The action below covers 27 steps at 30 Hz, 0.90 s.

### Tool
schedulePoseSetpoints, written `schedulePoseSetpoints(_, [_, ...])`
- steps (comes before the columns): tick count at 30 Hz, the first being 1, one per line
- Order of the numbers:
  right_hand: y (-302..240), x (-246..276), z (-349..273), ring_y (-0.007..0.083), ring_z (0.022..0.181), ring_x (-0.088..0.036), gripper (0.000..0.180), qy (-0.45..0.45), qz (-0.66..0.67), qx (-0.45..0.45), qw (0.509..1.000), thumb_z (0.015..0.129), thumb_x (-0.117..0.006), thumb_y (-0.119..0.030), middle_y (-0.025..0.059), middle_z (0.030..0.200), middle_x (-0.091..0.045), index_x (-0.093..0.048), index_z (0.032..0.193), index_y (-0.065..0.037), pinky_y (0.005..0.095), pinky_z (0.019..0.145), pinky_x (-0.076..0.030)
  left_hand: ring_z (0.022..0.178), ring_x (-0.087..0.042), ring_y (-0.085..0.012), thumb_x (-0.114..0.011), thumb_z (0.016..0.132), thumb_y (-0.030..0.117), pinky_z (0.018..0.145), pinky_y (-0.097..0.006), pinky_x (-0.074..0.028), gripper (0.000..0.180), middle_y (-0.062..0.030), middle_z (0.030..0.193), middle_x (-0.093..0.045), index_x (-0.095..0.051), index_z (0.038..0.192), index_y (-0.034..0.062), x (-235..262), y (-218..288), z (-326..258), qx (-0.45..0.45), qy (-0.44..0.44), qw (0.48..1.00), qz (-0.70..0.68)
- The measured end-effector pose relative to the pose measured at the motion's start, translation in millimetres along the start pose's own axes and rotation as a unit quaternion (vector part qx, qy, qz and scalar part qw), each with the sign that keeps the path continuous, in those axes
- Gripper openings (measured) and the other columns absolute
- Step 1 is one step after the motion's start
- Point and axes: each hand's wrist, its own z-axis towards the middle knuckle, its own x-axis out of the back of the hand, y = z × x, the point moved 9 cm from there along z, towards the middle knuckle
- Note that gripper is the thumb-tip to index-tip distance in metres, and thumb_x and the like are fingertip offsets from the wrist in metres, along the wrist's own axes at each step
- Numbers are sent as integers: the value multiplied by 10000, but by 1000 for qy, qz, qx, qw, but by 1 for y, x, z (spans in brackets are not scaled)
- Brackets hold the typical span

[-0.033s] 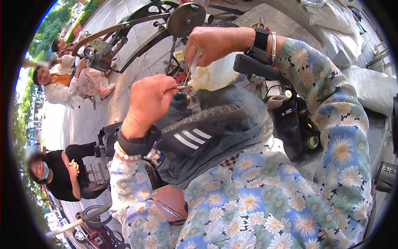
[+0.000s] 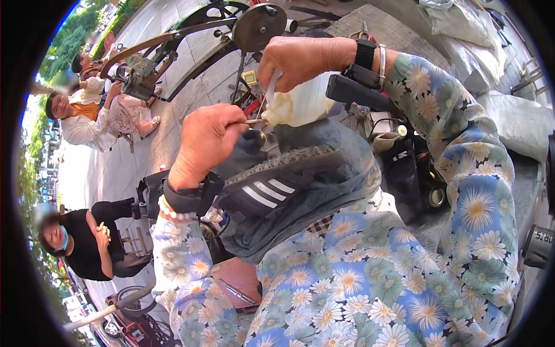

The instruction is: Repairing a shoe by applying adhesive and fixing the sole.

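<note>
My right hand (image 2: pixel 298 61) is closed around the pale handle of a translucent plastic jug (image 2: pixel 309 101), which is tilted with its yellow-stained mouth facing left. Close to that mouth, my left hand (image 2: pixel 209 136) pinches a thin brown stick (image 2: pixel 255 121). The stick's far end reaches the jug's mouth; whether it goes inside I cannot tell. Below both hands, a black sneaker (image 2: pixel 283 185) with white stripes lies on its side on a grey-blue cloth (image 2: pixel 352 165) over my lap. Neither hand touches the sneaker's striped side.
Beyond my hands stands a dark metal machine with a round wheel (image 2: pixel 259 28) and long curved arm. Two people (image 2: pixel 87 124) sit far left, and a person in black (image 2: pixel 92 243) sits nearer. White sacks (image 2: pixel 517 124) lie at the right. A brown panel (image 2: pixel 237 280) holding a pen is by my left elbow.
</note>
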Motion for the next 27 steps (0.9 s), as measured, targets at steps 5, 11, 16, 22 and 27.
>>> schedulePoseSetpoints(5, [11,-2,-11,254,730,-639,290,-21,6,-62,998,620,-619,-69,137,817,-674,-692,895,-10,327,670,-498,654,-613,-227,-616,776,30,596,-308,-453,72,-137,737,-629,-646,835,2,-27,-35,-14,82,-30,967,-238])
schedulePoseSetpoints(11, [18,5,-27,275,736,-641,269,35,2,-36,999,616,-632,-63,144,816,-673,-692,870,2,337,676,-501,669,-605,-305,-630,775,31,620,-328,-457,58,-144,762,-627,-634,826,5,-1,-18,-22,39,42,996,-67])
schedulePoseSetpoints(16, [34,6,-48,281,749,-632,226,96,27,-18,995,635,-654,-45,139,825,-654,-671,846,35,334,707,-511,685,-591,-329,-650,744,25,605,-376,-455,76,-130,760,-585,-598,800,24,22,-6,-25,17,120,989,86])
schedulePoseSetpoints(22, [48,8,-71,250,791,-641,232,149,52,-83,984,647,-639,-9,118,864,-659,-671,875,24,320,743,-512,692,-589,-331,-657,747,14,594,-371,-449,88,-117,764,-575,-593,806,26,16,-18,-27,54,106,993,-14])
schedulePoseSetpoints(27, [49,10,-85,230,817,-647,236,170,58,-97,979,653,-622,10,111,897,-665,-677,883,23,309,765,-513,693,-590,-330,-657,761,23,594,-366,-449,80,-119,763,-575,-594,810,25,19,-14,-24,51,121,991,22])
